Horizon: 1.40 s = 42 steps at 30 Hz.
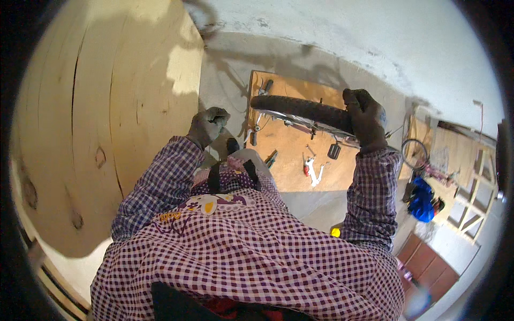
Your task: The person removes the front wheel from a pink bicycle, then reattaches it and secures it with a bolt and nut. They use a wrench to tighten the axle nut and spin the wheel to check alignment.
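My right hand [367, 119], in a dark grey glove, grips the black knobby tyre [305, 108] of a bicycle wheel at its right end. The wheel belongs to a bicycle whose handlebar grips [253, 138] and pedal [334, 151] show low by the board beneath. Left of the tyre and apart from it, my left hand [206, 127] is raised in a matching glove with its fingers curled in. Whether anything lies inside those fingers is hidden.
An orange-brown board [289, 176] lies under the bicycle, bearing silver tools [313, 171] and a dark tool [271, 159]. A large wooden panel [96, 107] stands close on my left. At right are another bicycle [415, 154], a blue bundle [421, 200] and a wooden frame [474, 198].
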### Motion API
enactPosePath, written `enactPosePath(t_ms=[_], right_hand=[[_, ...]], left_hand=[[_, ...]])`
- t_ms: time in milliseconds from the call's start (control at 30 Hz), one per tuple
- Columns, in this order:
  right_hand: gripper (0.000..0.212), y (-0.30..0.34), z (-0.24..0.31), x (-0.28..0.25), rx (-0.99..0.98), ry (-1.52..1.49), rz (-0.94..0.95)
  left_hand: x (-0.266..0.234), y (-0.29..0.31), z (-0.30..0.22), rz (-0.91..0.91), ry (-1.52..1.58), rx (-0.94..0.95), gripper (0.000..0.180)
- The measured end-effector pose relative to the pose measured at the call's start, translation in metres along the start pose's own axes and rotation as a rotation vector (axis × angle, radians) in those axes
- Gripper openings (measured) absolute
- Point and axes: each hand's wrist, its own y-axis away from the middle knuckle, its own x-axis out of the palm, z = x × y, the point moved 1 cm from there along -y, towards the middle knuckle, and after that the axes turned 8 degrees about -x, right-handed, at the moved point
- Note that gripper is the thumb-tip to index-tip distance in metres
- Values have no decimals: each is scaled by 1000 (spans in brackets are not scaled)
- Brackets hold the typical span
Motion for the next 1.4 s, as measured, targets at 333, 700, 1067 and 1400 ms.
enactPosePath(t_ms=[333,700,1067,1400], right_hand=[[37,34,45,16,-134,-57,-43],[22,55,37,54,-377,-258,-338],[24,52,84,95,-393,-387,-342],[24,36,127,74,-396,-439,-488]], left_hand=[[-9,0,-8,71,174,63,20],[18,2,4,107,-14,240,21],[26,2,10,-103,-11,193,17],[21,2,-11,-96,129,206,19]])
